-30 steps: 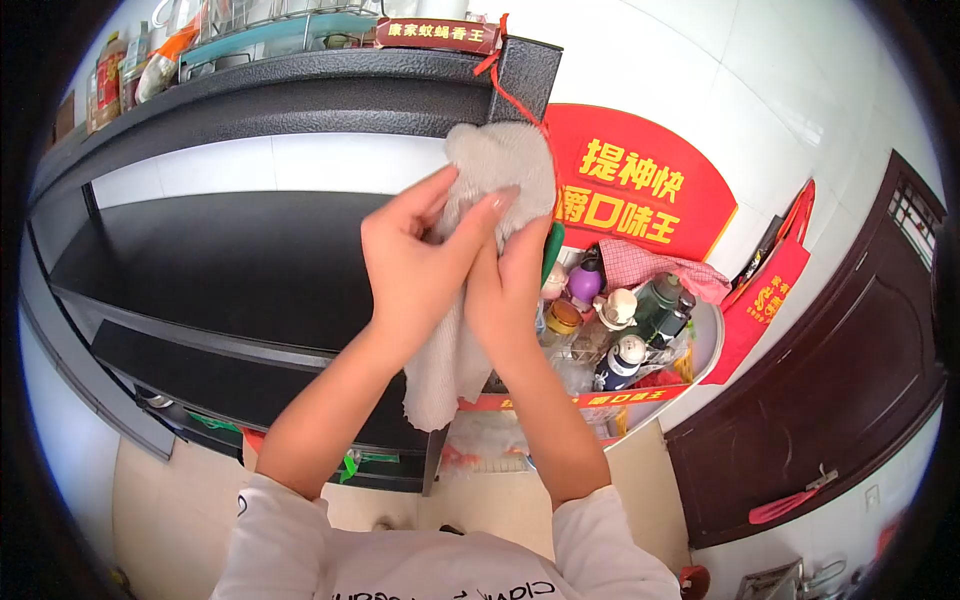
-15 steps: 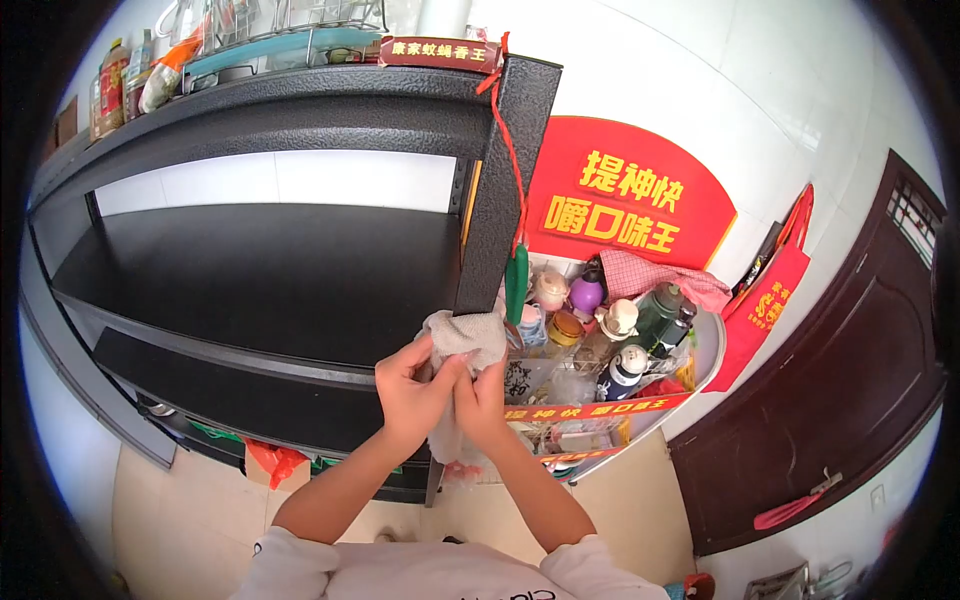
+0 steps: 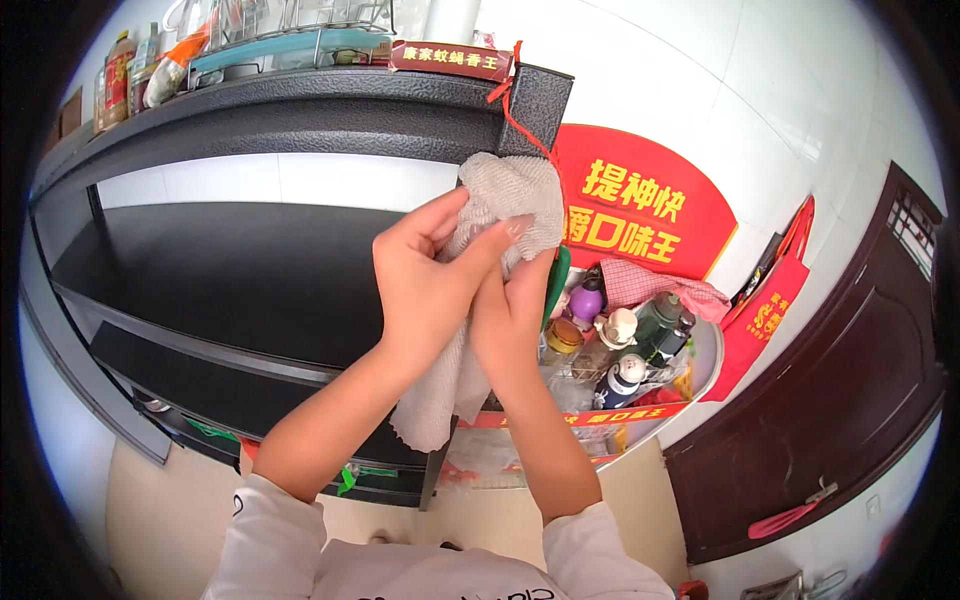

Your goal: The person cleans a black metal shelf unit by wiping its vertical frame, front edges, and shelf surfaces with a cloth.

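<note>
- Clamped in left hand (image 3: 425, 285) and right hand (image 3: 508, 318), set close together: pale grey, ribbed fabric cloth (image 3: 510, 192), covering near side of black, textured metal post (image 3: 546, 100); loose end dangling below left hand.
- Pressing with thumbs on near face; far-side wrap hidden, can't tell.
- Best done, probably, with even pressure from both hands, cloth snug round post edges, loose end gathered up.
- Just beside right hand: long green hanging object (image 3: 557, 283); avoid knocking.
- Above both hands: thin red string (image 3: 525, 130); avoid snagging.
- Left of left hand: flat black shelf (image 3: 230, 270).
- Right of right hand: assorted bottles, including round purple-topped bottle (image 3: 588, 299).
</note>
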{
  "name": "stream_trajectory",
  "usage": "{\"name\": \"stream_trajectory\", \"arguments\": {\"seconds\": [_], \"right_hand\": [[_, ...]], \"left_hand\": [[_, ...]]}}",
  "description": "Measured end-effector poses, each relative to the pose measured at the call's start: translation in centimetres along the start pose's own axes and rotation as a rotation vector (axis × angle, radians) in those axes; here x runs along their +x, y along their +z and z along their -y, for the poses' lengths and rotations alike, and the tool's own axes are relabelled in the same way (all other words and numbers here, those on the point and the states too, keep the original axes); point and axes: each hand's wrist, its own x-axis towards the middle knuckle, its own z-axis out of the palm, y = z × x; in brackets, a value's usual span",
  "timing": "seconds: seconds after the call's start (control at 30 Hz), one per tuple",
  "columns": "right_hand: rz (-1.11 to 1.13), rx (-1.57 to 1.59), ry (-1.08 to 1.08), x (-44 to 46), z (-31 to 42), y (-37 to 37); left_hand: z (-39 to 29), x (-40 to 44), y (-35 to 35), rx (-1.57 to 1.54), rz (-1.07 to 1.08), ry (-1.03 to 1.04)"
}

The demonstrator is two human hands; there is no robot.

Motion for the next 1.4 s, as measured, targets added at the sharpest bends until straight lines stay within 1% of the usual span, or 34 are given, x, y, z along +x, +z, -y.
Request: {"name": "stream_trajectory", "arguments": {"seconds": [0.03,0.1,0.2,0.3,0.33,0.4,0.5,0.6,0.67,0.7,0.77,0.8,0.83,0.87,0.9,0.97,1.03,1.07,1.13,1.23,1.3,1.37,1.4], "right_hand": [[0.003,-0.048,-0.003,-0.2,-0.3,-0.1],[0.009,-0.140,-0.008,-1.3,-1.2,-0.2],[0.001,0.066,0.170,-4.2,-1.3,-0.1],[0.050,0.030,0.234,-9.2,-3.4,-0.7],[0.085,-0.011,0.191,-10.4,-3.9,-1.1],[0.153,-0.095,0.114,-12.0,-4.6,-1.7],[0.146,-0.052,0.175,-12.7,-5.1,-1.5],[0.135,-0.072,0.127,-12.4,-5.1,-1.3],[0.063,-0.035,0.170,-11.7,-4.2,-0.6],[0.029,-0.011,0.191,-11.1,-3.6,-0.1],[0.024,-0.058,0.126,-9.3,-3.1,0.0],[0.019,-0.085,0.098,-8.2,-2.8,-0.1],[0.084,-0.133,0.056,-6.6,-2.4,-0.4],[0.067,-0.181,0.026,-5.5,-2.3,-0.2],[-0.057,-0.045,-0.019,-3.5,-1.5,0.5],[-0.066,-0.085,-0.037,-0.9,0.5,0.5],[-0.077,-0.037,-0.077,-0.2,0.7,0.6],[-0.067,-0.020,-0.066,-0.3,0.5,0.6],[-0.053,0.009,-0.045,-1.1,-0.3,0.4],[0.015,-0.032,0.065,-4.6,-1.5,-0.1],[0.128,-0.220,0.068,-8.5,-3.8,-1.0],[0.172,-0.144,0.059,-11.5,-4.9,-1.8],[0.194,-0.104,0.056,-12.3,-5.2,-1.9]], "left_hand": [[0.4,-0.2,0.0,0.017,-0.023,0.024],[1.5,-0.9,-0.7,0.038,-0.018,-0.005],[3.0,-3.2,-2.5,0.113,0.023,-0.087],[5.9,-7.3,-4.9,0.230,0.050,-0.170],[7.0,-9.0,-5.5,0.187,0.042,-0.189],[7.2,-10.8,-5.8,0.136,0.001,-0.222],[7.1,-10.9,-6.0,0.084,-0.015,-0.240],[6.9,-10.2,-5.6,0.110,-0.007,-0.256],[5.9,-9.2,-5.1,0.127,0.008,-0.277],[5.4,-8.5,-4.7,0.132,0.021,-0.259],[4.5,-6.8,-4.1,0.143,0.049,-0.223],[3.9,-5.7,-3.6,0.152,0.049,-0.175],[3.1,-4.4,-2.9,0.146,0.052,-0.127],[2.6,-3.1,-2.4,0.197,0.056,-0.080],[1.7,-1.8,-1.8,0.140,0.069,-0.041],[0.0,0.1,-0.8,0.110,0.086,-0.039],[0.3,0.2,-0.7,0.101,0.071,0.008],[0.3,0.2,-0.8,0.099,0.064,0.034],[1.3,-0.7,-1.4,0.138,0.015,0.011],[3.0,-3.5,-2.6,0.207,0.009,-0.028],[4.9,-6.3,-4.3,0.257,0.055,-0.123],[7.6,-9.4,-6.3,0.277,0.074,-0.162],[7.7,-9.8,-6.7,0.266,0.086,-0.195]]}}
